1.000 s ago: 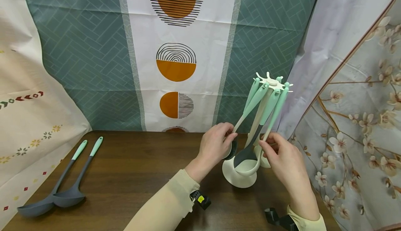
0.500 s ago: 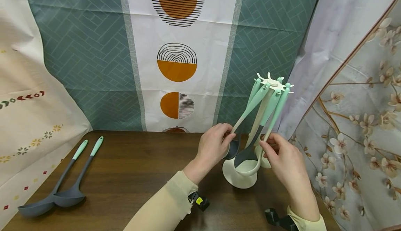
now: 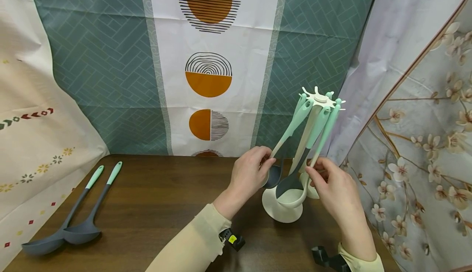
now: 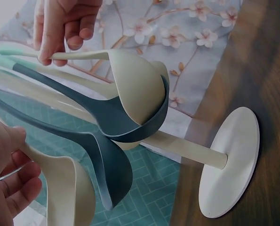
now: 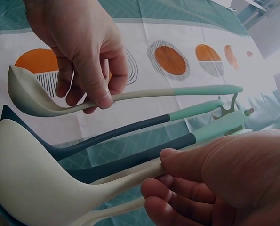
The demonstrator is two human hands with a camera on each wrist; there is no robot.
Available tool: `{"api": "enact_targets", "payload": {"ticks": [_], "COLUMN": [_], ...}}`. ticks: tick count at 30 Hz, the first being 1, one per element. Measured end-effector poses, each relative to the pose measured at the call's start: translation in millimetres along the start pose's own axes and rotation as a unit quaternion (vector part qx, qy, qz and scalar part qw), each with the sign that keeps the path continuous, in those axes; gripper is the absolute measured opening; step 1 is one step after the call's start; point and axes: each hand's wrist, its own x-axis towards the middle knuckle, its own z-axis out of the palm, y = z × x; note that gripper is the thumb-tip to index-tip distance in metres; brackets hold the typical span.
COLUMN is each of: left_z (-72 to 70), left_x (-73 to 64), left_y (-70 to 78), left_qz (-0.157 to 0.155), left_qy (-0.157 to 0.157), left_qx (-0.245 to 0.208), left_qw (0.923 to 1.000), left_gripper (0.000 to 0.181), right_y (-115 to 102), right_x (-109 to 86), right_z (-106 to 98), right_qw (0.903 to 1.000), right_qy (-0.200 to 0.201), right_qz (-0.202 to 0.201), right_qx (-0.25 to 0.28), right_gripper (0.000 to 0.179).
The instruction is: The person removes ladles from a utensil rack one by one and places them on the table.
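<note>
My left hand [image 3: 248, 173] pinches the lower handle of a cream ladle with a mint grip [image 3: 293, 122]; its bowl [image 5: 34, 94] shows in the right wrist view. The right hand [image 3: 333, 186] has thumb and fingers on the handle of a second cream ladle [image 5: 41, 169]. That ladle's bowl overlaps a dark grey ladle [image 4: 100, 115] in the left wrist view. Another dark ladle [image 4: 114, 174] hangs between the hands. At the top, the mint grips meet the pronged crown of a cream utensil stand [image 3: 321, 98], whose round base [image 4: 231, 162] rests on the table.
Two dark grey ladles with mint handle ends, the nearer [image 3: 82, 232] and the farther left [image 3: 44, 244], lie on the brown wooden table [image 3: 158, 206]. A green and white patterned cloth [image 3: 107, 59] hangs behind, and a floral curtain [image 3: 424, 153] borders the right.
My left hand has shifted slightly left, and the handle of its ladle has moved a little left and down with it. The right hand has stayed almost still.
</note>
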Motion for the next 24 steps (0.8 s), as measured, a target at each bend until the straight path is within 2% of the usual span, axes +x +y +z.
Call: {"api": "enact_targets", "payload": {"ticks": [10,17,24], "left_z": [-7.3,-12.8,-19.0], "left_x": [-6.6,-13.4,-19.9], "left_y": [-0.3,-1.9,-4.8], "left_qz": [-0.015,-0.004,-0.004], "left_qy": [0.003,0.029,0.030], "left_qx": [-0.007,0.002,0.001], "left_qw": [0.9999,0.9996,0.9995], "left_gripper": [0.011,0.012,0.012], "right_y": [-0.6,-0.4,0.2], "right_x": [0.4,0.5,0.2], "right_z": [1.4,1.7,1.8], "right_qw": [1.0000,1.0000,1.0000], "right_qy": [-0.001,-0.001,0.003], "right_qz": [-0.001,-0.001,-0.007], "right_qx": [0.000,0.001,-0.001], "right_gripper": [0.018,0.019,0.019]}}
